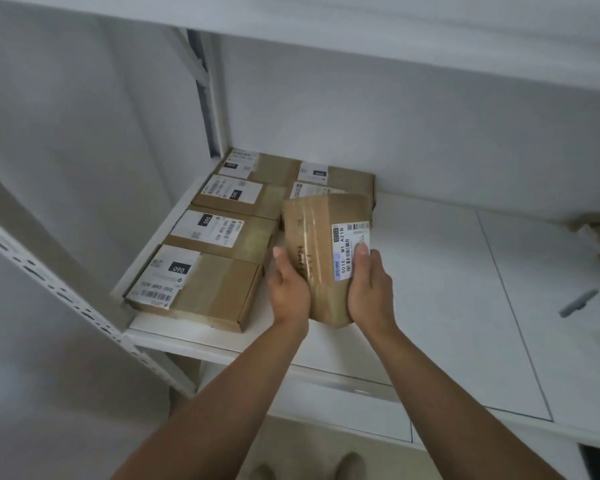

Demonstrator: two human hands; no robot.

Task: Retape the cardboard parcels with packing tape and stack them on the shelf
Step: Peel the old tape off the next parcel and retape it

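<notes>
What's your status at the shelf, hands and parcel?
Left hand and right hand both grip the taped brown cardboard parcel. Parcel over the white shelf board, beside the flat labelled cardboard parcels. Nothing blocking.

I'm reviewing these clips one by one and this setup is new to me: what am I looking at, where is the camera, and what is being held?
There is no machine here. One camera, worn on a person's head, looks down along both bare arms. The left hand and right hand hold a taped cardboard parcel between them, fingers reaching onto its white label, over a white shelf. On the shelf's left side, flat parcels with labels lie in rows. A small grey thing lies far right, too blurred to name. Shoes show at the bottom.
</notes>
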